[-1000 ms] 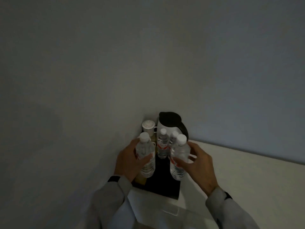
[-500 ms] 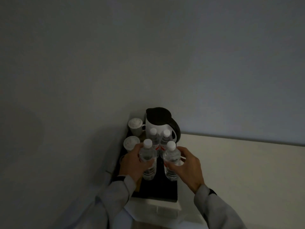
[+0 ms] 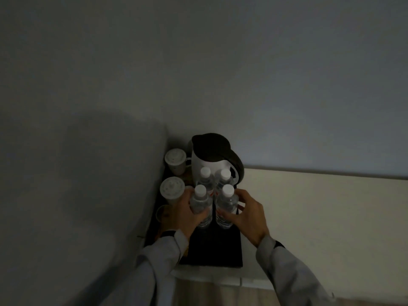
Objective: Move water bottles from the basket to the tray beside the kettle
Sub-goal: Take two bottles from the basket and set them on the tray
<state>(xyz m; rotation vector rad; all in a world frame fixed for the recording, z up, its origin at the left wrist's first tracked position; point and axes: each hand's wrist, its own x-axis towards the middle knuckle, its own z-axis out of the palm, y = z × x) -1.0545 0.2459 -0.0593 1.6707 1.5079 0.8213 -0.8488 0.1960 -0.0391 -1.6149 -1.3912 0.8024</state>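
A black tray (image 3: 217,250) lies in the room's corner with a white kettle (image 3: 209,161) with a dark lid at its far end. Two clear water bottles with white caps (image 3: 205,176) (image 3: 224,178) stand upright just in front of the kettle. My left hand (image 3: 186,214) grips a third bottle (image 3: 200,203), and my right hand (image 3: 247,214) grips a fourth bottle (image 3: 227,200). Both held bottles stand upright side by side on the tray, right behind the first pair. The basket is out of view.
Two lidded white cups (image 3: 175,161) (image 3: 172,189) stand on the tray's left side against the wall, with a small glass (image 3: 162,214) nearer me. The pale counter (image 3: 320,217) stretches right. Walls close in behind and at the left. The scene is dim.
Both hands carried their bottles forward and down onto the tray, closing up behind the two standing bottles. The camera tilted, bringing more of the tray into view.
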